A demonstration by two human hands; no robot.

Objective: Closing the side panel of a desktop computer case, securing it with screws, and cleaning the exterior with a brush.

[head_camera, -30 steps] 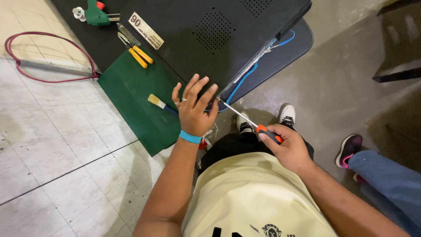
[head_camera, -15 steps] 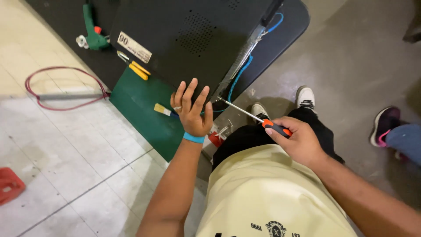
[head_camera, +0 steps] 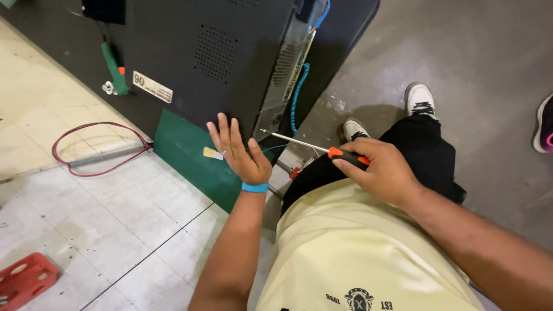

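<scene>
Here, left hand spread open, right hand gripping screwdriver.

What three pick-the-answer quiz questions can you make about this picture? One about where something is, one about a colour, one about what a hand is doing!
1. Where does the red cable lie?
A. on the tiled floor
B. on the black panel
C. over a shoe

2. What colour is the wristband?
A. yellow
B. blue
C. white

3. What is the right hand doing?
A. resting empty
B. gripping a screwdriver
C. holding a cup

Answers: 1 A, it loops over pale tiles. 2 B, a blue band below the open left hand. 3 B, fingers wrap the orange-and-black handle.
</scene>
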